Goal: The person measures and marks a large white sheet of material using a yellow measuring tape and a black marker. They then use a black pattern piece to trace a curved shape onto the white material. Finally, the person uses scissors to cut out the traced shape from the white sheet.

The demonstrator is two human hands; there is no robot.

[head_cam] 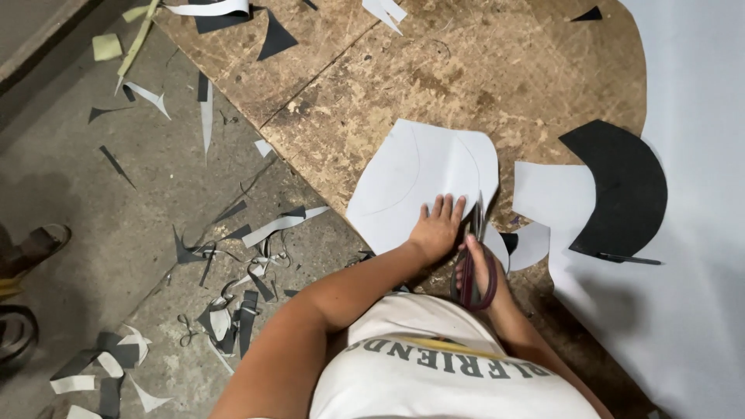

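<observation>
I see my left hand (436, 230) pressing flat, fingers spread, on one white sheet (423, 178). My right hand (479, 268) grips one pair of scissors (473, 256). One black crescent (621, 190) lies at three o'clock.

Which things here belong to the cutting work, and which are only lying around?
In use:
- left hand, flat on the white sheet
- right hand, holding the scissors
- worn wooden board beneath

Lying about:
- black curved piece
- white offcut beside it
- black and white scraps on the floor
- sandals at the left edge
</observation>
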